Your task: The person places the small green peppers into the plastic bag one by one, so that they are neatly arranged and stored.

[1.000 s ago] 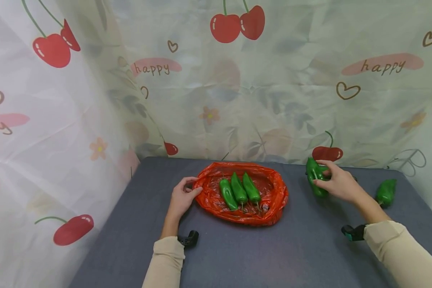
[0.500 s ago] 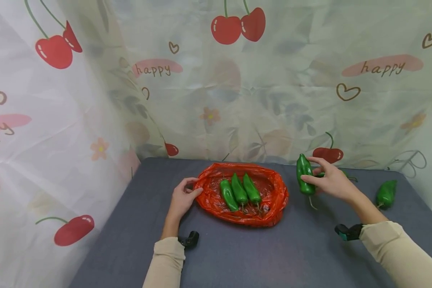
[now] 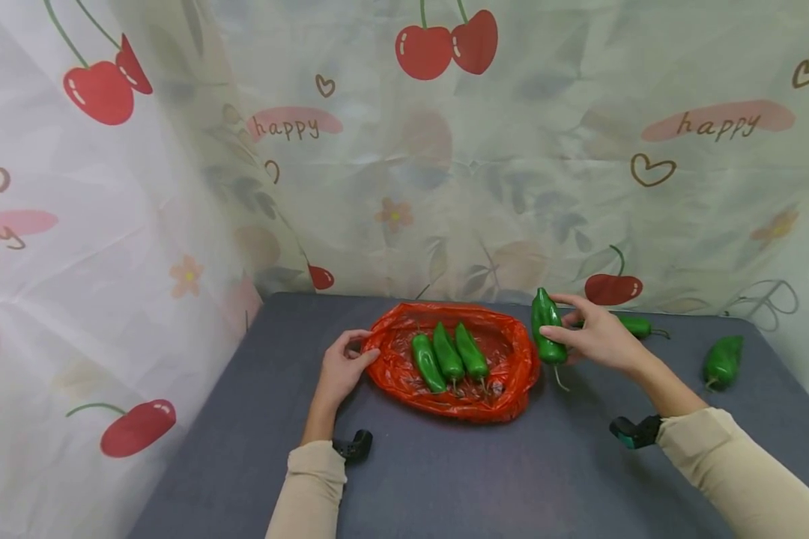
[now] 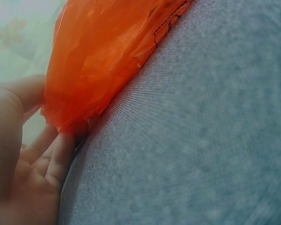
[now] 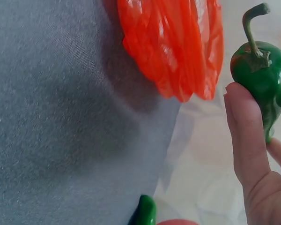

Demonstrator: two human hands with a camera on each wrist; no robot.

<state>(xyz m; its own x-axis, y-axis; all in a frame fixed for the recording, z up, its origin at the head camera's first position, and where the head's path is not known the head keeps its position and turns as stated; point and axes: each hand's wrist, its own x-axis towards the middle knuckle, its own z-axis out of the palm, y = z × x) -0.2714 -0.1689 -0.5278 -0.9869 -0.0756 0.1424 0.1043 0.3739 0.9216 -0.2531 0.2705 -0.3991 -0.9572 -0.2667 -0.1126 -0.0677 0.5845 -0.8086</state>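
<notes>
A red plastic bag [image 3: 445, 408] lies spread open on the dark table, with three green peppers [image 3: 449, 358] side by side inside it. At the bag's left rim my left hand [image 3: 340, 370] pinches the plastic between thumb and fingers; the left wrist view shows the bag's edge [image 4: 79, 103] in that grip. My right hand [image 3: 596, 333] holds another green pepper [image 3: 547, 329] upright, stem down, just right of the bag's rim. In the right wrist view the thumb presses along this pepper [image 5: 262, 70], its curved stem free.
Behind the right hand, a green pepper [image 3: 637, 326] lies near the table's back edge. One more pepper [image 3: 723, 363] lies at the far right. A cherry-print curtain [image 3: 404, 187] hangs behind and to the left of the grey table [image 3: 445, 486].
The right hand has lifted the pepper from the back right of the table and carried it left toward the bag. The left hand keeps its place on the rim.
</notes>
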